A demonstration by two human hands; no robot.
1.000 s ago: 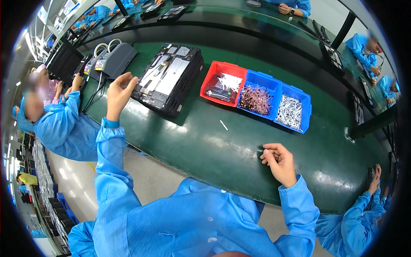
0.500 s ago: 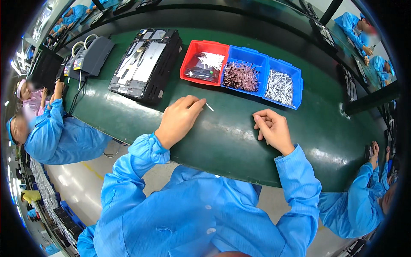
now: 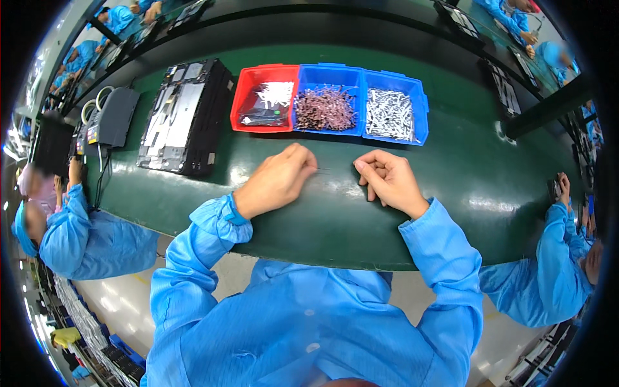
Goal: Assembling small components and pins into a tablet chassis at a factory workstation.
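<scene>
Left hand is over the table, to the near side of the red bin and a little to its right, with thumb and forefinger drawn close together. A thin sliver shows just at those fingertips, near and to the right of the red bin; it is so faint and blurred that I cannot tell whether it is pinched or lies on the tabletop. Right hand is farther right of the red bin, on its near side too, fingers curled and thumb close to the forefinger; whether anything sits between them cannot be told.

The step in hand looks like fine fingertip work on that sliver. Done well, it probably calls for a light pinch at one end, leaving the other end free, because squeezing could bend something so thin. Resting the wrist lightly on the tabletop would likely steady the fingers. It also seems wise to keep both sleeves clear of the blue bin next to the red bin on its right, whose pinkish bits stick up loosely and could snag, and of the black stack to the red bin's left.
</scene>
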